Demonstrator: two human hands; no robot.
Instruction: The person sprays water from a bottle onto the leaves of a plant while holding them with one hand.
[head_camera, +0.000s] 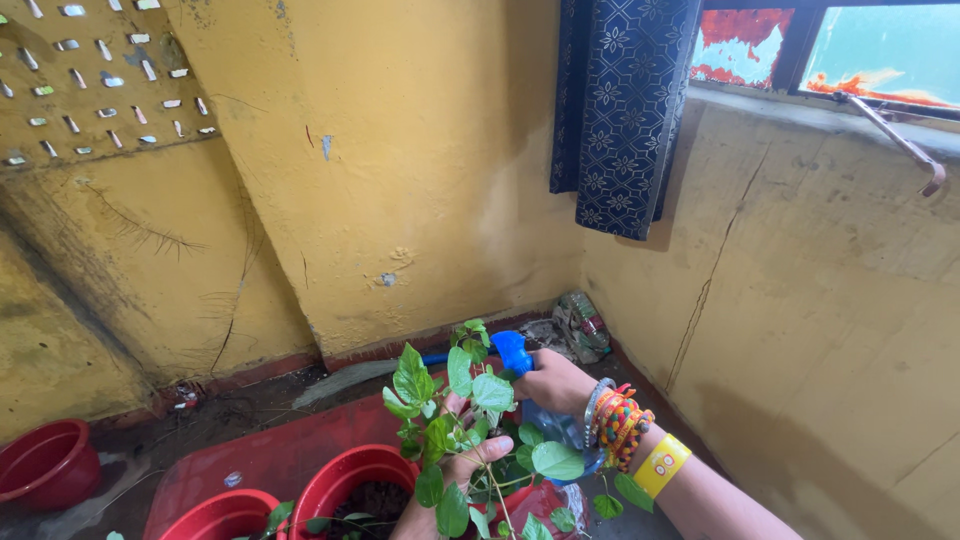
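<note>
Spraying a small green plant in the corner of a yellow room.

The right hand (556, 382) is closed around a spray bottle (548, 420) with a blue nozzle (512, 351), which points at the leaves; the left hand (462, 462) is closed around the thin stems of the plant (470, 400), near the bottom middle of the view. To do it well, I think the nozzle should stay near the leaves and the stems be held softly (they look easy to bend). Under the plant a red pot (340, 480) holds dark soil; a second red pot (222, 515) stands just beside it, content not visible. A red bowl (45, 462) sits well apart at the left; what is in it I cannot tell.
</note>
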